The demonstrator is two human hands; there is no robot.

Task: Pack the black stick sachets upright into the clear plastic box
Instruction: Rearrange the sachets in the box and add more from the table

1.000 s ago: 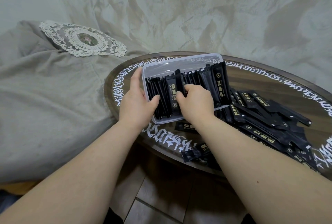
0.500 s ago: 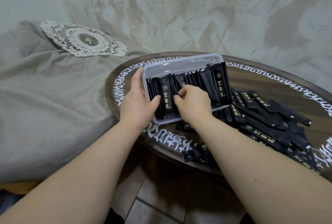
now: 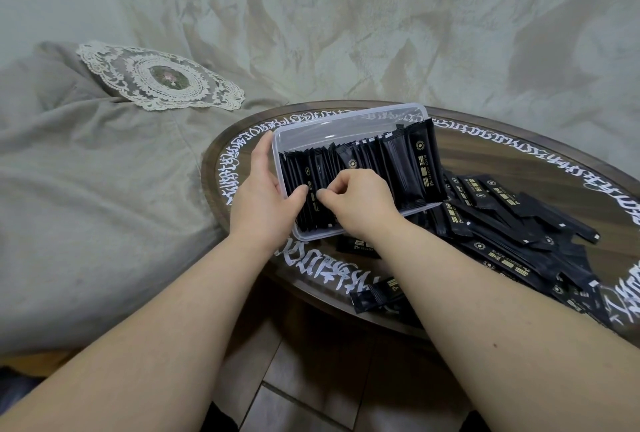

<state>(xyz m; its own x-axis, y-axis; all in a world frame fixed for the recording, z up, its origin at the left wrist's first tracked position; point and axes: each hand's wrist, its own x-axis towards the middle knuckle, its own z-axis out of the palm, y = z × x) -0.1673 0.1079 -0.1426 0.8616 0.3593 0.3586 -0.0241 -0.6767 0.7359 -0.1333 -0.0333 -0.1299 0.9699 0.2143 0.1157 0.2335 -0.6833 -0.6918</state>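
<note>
Clear plastic box (image 3: 349, 121) on round desk (image 3: 519, 154), partly filled with black sachets (image 3: 405, 168) standing upright in a row. Left hand (image 3: 263, 203) gripping left wall of box, thumb inside. Right hand (image 3: 356, 199) with curled fingers (image 3: 327, 194) pinching sachets in box. Loose sachet pile (image 3: 512, 223) on desk just right of box

Both bare forearms are reaching forward, the left hand (image 3: 265, 199) cupping with thumb extended, the right hand (image 3: 356, 201) curling its fingertips together.
</note>
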